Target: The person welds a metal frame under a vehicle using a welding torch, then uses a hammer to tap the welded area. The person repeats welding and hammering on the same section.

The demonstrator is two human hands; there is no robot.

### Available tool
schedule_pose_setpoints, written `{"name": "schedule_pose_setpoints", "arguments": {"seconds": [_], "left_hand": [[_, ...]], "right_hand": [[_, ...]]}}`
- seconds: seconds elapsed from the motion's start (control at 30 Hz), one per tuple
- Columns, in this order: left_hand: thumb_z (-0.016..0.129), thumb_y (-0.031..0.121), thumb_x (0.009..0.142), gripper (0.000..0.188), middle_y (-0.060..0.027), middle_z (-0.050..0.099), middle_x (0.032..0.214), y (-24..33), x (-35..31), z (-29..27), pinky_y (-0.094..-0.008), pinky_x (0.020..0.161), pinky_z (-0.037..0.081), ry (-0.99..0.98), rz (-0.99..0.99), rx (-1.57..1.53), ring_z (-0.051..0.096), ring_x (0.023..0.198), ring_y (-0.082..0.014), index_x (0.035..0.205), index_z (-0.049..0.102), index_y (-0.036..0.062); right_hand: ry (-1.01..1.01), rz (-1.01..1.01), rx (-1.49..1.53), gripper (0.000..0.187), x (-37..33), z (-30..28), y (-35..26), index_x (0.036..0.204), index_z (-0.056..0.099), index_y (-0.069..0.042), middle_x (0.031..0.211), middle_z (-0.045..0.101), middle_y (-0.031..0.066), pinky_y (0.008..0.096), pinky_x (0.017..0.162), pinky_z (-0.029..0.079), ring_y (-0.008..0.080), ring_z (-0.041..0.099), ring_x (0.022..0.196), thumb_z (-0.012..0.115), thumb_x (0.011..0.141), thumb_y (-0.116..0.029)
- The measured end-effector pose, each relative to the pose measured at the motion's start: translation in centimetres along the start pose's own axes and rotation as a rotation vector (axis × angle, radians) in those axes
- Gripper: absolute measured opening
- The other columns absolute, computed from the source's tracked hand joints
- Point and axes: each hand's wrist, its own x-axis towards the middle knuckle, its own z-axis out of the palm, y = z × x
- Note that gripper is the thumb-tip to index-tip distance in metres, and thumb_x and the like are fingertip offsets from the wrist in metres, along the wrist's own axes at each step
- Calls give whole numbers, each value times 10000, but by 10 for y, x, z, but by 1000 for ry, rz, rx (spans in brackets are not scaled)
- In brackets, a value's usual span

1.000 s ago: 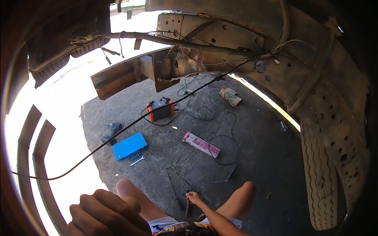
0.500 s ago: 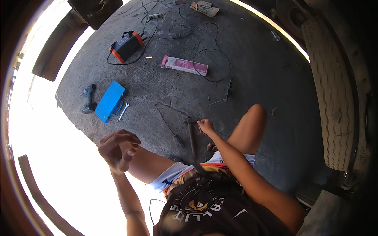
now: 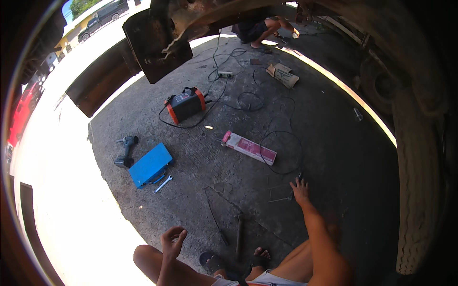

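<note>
My right hand (image 3: 300, 191) reaches out over the floor with its fingers spread. It is at a dark welding electrode holder (image 3: 300, 176), partly hidden under the fingers; whether they touch I cannot tell. A thin rod (image 3: 279, 199) lies beside that hand. Above my left knee my left hand (image 3: 173, 240) hangs in the air, loosely curled and with nothing in it, thumb and fingers apart. Between my feet and the rod lie a hammer (image 3: 239, 236) and a slim tool with a dark handle (image 3: 223, 237).
Ahead stand a black-and-orange welding machine (image 3: 185, 105) with cables and a pink-and-white box (image 3: 250, 148). To the left are a blue metal case (image 3: 151, 165), a wrench (image 3: 163, 184) and a cordless drill (image 3: 127, 151). A tyre (image 3: 420, 190) borders the right. Another person (image 3: 257, 33) crouches far off.
My right hand has left the hammer's head and moved forward and right to the electrode holder, its fingers opening. My left hand has lowered toward the knee. The view has tipped up, showing the crouching person.
</note>
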Motion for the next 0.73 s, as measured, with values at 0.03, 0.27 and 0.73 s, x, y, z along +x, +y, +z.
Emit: {"name": "schedule_pose_setpoints", "arguments": {"seconds": [0.03,0.27,0.73], "left_hand": [[780,222,915,252,-94,764,920,4,-7,-2,-368,845,601,-17,36,6,740,914,-182,984,750,-18],[771,136,899,130,-109,782,949,59,19,-30,-352,770,604,-40,381,353,763,865,-222,970,770,26],[708,267,990,240,-109,777,909,326,-73,-58,-410,749,639,-210,1220,-662,758,872,-391,978,777,37]], "right_hand": [[-97,-46,-136,526,13,4,6,1505,501,-302,1666,282,99,624,1214,221,399,246,1529,598,996,-219],[-285,-476,-407,439,41,-18,-4,1342,656,-268,1363,635,95,653,1159,277,344,520,1355,634,958,-481],[-164,-897,994,663,-242,-346,-10,1407,592,-111,1171,744,174,362,1069,485,331,711,1138,755,905,-512]]}}
